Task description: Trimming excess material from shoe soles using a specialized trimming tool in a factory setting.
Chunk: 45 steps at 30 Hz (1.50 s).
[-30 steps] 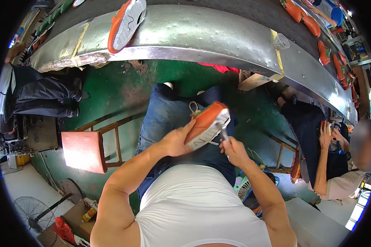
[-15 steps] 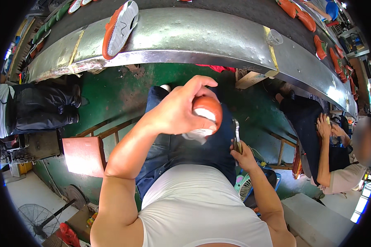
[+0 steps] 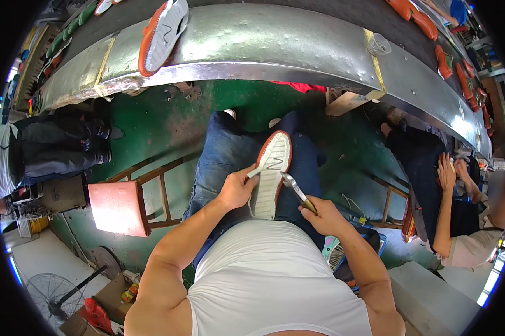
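Observation:
A shoe (image 3: 272,168) lies sole up across my lap, its white ribbed underside edged in orange-red. Its rounded end points away from me. At the shoe's left edge, my left hand (image 3: 236,189) is closed, thumb and fingers pinching a pale part of the rim. My right hand (image 3: 322,215) is wrapped round the brownish grip of a silver-headed hand tool (image 3: 298,192). The tool's head is at the sole's right edge; whether it touches cannot be made out. What lies beneath the shoe is hidden.
A metal-edged bench (image 3: 263,42) runs ahead, with another sole-up shoe (image 3: 161,42) and a clear cup (image 3: 379,45) on it. Orange shoes (image 3: 466,87) line its right side. A stool (image 3: 118,207) stands left. A co-worker's hands (image 3: 451,171) are at right.
My left hand has lowered the shoe from raised above my lap onto my thighs and turned its sole up. My right hand has brought the tool inward to the shoe's edge.

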{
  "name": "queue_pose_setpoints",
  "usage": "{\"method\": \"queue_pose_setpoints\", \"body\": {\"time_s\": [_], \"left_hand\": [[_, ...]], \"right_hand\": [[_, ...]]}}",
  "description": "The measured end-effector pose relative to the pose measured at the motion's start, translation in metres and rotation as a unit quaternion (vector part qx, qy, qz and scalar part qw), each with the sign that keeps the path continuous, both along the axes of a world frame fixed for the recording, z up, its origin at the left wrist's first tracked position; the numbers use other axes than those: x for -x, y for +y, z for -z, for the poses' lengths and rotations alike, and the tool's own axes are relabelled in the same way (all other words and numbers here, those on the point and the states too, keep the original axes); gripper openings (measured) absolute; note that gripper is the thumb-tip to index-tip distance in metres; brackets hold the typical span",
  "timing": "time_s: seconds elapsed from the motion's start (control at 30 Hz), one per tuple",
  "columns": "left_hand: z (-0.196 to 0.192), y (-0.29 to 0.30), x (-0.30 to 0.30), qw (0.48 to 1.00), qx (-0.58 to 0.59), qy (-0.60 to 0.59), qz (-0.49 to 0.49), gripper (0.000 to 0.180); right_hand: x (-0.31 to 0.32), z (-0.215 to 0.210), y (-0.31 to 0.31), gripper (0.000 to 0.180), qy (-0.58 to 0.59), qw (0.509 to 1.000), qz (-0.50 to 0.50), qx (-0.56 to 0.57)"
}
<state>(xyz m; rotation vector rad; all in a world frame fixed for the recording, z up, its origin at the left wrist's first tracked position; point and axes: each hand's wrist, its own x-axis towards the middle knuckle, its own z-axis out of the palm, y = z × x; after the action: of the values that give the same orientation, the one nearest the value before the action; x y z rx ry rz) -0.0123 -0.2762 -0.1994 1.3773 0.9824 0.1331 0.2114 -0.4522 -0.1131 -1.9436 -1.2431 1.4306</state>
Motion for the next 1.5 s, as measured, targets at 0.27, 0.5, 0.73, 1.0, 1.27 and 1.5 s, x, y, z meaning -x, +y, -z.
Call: {"method": "queue_pose_setpoints", "body": {"time_s": [0.27,0.5,0.73,1.0,1.27,1.5], "left_hand": [[-0.013,-0.005,-0.004,0.985,-0.169,-0.005,0.030,0.041],[-0.029,-0.001,-0.015,0.983,-0.170,0.008,0.073,0.041],[-0.002,-0.003,-0.004,0.989,-0.142,-0.013,0.029,0.041],[-0.020,0.001,-0.008,0.985,-0.139,0.016,0.104,0.036],[-0.021,0.005,0.000,0.993,-0.075,0.015,0.093,0.044],[-0.006,0.000,-0.003,0.994,-0.082,-0.041,0.057,0.039]], "right_hand": [[-0.001,-0.010,0.023,0.021,0.169,0.972,0.027,0.162],[0.013,0.015,0.040,0.023,0.003,0.995,-0.059,-0.075],[-0.014,-0.023,0.054,0.028,0.178,0.970,-0.049,0.156],[0.003,0.025,0.045,0.027,0.229,0.972,0.026,0.033],[-0.005,-0.032,0.061,0.027,0.179,0.965,-0.082,0.175],[0.000,0.010,0.027,0.028,0.401,0.876,0.132,0.231]]}}
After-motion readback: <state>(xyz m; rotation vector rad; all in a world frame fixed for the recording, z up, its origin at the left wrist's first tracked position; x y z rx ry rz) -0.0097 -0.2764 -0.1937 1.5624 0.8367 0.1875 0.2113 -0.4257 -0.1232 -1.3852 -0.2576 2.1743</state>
